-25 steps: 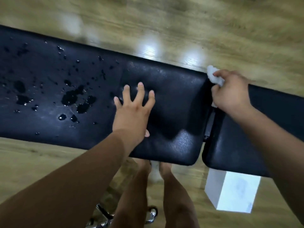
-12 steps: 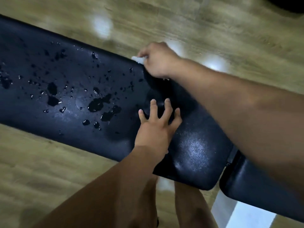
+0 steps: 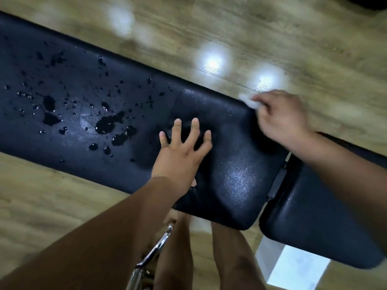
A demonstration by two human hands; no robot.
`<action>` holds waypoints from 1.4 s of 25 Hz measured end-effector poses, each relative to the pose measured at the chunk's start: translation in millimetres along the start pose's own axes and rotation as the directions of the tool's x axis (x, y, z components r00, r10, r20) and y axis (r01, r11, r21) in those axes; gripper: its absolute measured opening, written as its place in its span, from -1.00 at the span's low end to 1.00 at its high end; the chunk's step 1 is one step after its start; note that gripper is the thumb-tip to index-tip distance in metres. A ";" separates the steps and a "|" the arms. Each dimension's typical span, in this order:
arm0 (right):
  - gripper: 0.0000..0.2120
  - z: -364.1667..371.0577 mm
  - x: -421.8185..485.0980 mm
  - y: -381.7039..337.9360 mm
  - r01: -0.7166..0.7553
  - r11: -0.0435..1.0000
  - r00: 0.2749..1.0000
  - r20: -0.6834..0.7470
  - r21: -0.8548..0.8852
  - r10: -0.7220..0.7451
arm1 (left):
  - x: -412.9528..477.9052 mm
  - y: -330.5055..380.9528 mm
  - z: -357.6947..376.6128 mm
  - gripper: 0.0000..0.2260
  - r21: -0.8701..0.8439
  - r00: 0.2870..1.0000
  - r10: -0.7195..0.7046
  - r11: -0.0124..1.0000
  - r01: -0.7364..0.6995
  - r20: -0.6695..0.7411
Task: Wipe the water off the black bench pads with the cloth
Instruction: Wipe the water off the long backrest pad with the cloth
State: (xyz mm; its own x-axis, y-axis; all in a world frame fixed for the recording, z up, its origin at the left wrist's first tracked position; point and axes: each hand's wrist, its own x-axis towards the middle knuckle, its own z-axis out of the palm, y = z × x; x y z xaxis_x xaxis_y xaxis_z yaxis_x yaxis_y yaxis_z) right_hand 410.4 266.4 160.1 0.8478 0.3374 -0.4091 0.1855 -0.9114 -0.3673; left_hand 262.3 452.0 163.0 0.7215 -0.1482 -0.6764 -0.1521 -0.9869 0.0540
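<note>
Of two black pads end to end, the short pad point(image 3: 310, 222) right, the long pad point(image 3: 236, 181) left, the long one bears the left hand point(image 3: 180, 155), flat with fingers spread, scattered water point(image 3: 106, 124) left of it, and at its far corner the right hand point(image 3: 280, 116) curled round one white cloth point(image 3: 248, 101).

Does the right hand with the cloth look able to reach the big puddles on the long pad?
Probably yes. The right hand grips the cloth at the far edge of the long pad; only the flat left hand lies between it and the puddles, and that edge is free.
</note>
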 end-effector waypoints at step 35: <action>-0.70 105.1 -262.0 -13.7 -0.587 0.664 0.771 0.069 0.464 0.633 | -0.8 14.1 -14.5 0.13 0.159 0.999 -0.033 0.987 0.034 -0.013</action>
State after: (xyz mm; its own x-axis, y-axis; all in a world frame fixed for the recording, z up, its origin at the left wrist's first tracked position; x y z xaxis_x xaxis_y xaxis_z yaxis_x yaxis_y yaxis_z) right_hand 133.5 215.1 184.5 0.7369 -0.3008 -0.6054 -0.6046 -0.6937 -0.3913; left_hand 269.3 437.2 175.0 0.7346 -0.1168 -0.6684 -0.2327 -0.9687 -0.0865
